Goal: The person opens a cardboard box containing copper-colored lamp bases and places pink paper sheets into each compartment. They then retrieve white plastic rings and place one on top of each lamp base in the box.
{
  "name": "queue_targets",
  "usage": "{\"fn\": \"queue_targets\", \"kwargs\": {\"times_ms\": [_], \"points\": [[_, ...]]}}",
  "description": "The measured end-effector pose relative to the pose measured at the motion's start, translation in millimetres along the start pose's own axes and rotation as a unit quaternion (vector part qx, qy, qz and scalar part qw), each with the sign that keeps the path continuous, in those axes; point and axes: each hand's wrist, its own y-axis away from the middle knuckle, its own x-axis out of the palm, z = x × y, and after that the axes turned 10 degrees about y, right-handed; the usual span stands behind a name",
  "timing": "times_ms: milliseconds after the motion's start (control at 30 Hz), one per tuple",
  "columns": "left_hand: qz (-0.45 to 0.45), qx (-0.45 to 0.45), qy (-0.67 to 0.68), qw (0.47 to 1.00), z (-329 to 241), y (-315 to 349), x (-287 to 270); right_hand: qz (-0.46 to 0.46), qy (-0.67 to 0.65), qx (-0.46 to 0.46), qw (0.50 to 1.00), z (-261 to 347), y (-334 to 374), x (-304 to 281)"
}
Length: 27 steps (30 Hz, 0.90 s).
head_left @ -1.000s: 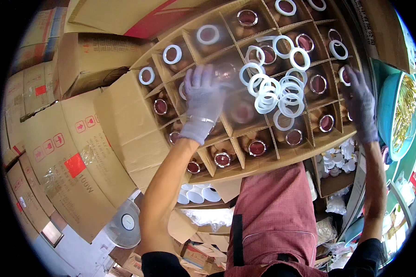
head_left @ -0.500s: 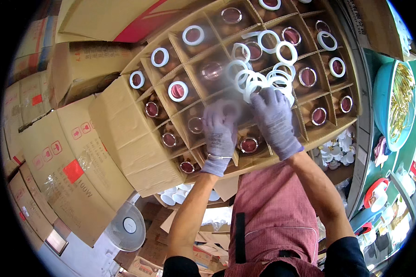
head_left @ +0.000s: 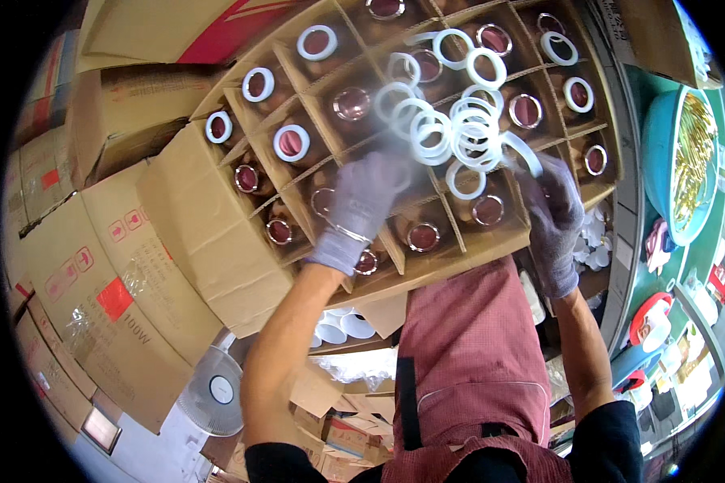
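A cardboard box point(head_left: 435, 274) with crossed dividers holds round amber-brown vessels, their shiny rims circling reddish tops; one such vessel point(head_left: 424, 237) stands at the near side. A loose pile of translucent white rings point(head_left: 475, 133) lies across the middle compartments. My right hand point(head_left: 554, 229), in a grey-purple glove, is at the box's near right edge, fingers closed on a tilted white ring point(head_left: 524, 154) beside the pile. Over the compartments left of the pile is my gloved left hand point(head_left: 362, 201). Its fingers are smeared by motion, so their grip is unclear. Several vessels wear a white ring point(head_left: 291, 143).
An opened box flap point(head_left: 209, 233) and stacked cartons point(head_left: 113, 290) fill the left. Below them stands a fan point(head_left: 217, 390). At right, a green table point(head_left: 648, 201) bears a blue basin point(head_left: 669, 173) of gold-coloured pieces. White cups point(head_left: 346, 326) sit beneath the box.
My right hand has moved right and nearer me, away from the pile, with a ring at its fingertips. My left hand has shifted slightly left. The view has shifted a little.
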Motion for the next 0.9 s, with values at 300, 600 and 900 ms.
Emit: {"fn": "queue_targets", "kwargs": {"times_ms": [300,600,900], "points": [[0.074,-0.019,-0.124,0.989,-5.0,-4.0,9.8,0.026,-0.127,0.219,0.967,-42.5,19.8,-40.4],[-0.037,0.008,-0.023,0.999,-1.1,2.7,9.1,-0.028,0.303,0.042,0.952,-78.8,-0.6,-49.5],[-0.159,-0.035,0.027,0.986,-45.2,24.5,-5.6,-0.047,0.246,0.075,0.965,-98.0,13.2,-35.0]]}}
